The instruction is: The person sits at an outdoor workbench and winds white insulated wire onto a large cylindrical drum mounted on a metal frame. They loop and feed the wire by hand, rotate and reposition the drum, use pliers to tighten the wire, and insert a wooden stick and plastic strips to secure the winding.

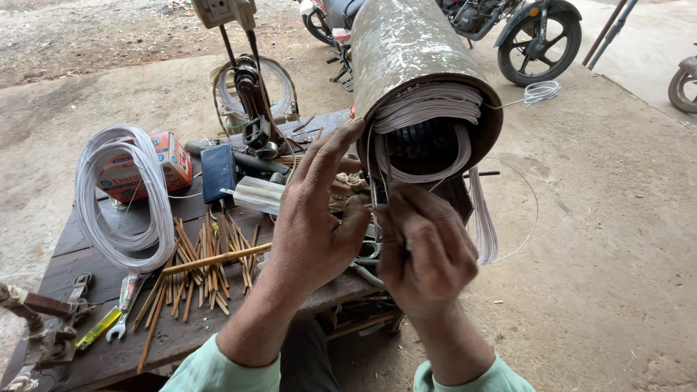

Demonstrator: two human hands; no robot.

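Rusty, pale-mottled metal forms the big motor cylinder (pixel 406 51), the largest thing here; its long axis runs away from the person and upward in the view, and its open mouth points back toward the hands. White winding wire (pixel 428 109) is bundled inside that mouth, with loops hanging down its right side. The cylinder stands at the right end of the dark wooden bench (pixel 87 290), just above and beyond both hands.

On the bench's left lies a large coil of white wire (pixel 120 196), resting against an orange cardboard box (pixel 170 156). Behind the middle stands a winding tool (pixel 254 101) with a smaller coil around it. A scatter of thin wooden sticks (pixel 210 261) lies in front, their lengths mostly running front to back, and a small spanner (pixel 123 308) sits near the front edge.

The left hand (pixel 312 218) is spread, grasping nothing, its fingertips touching the cylinder's rim at the lower left of the mouth. The right hand (pixel 421 254) is curled just below the mouth, fingers pinched around strands of the winding wire
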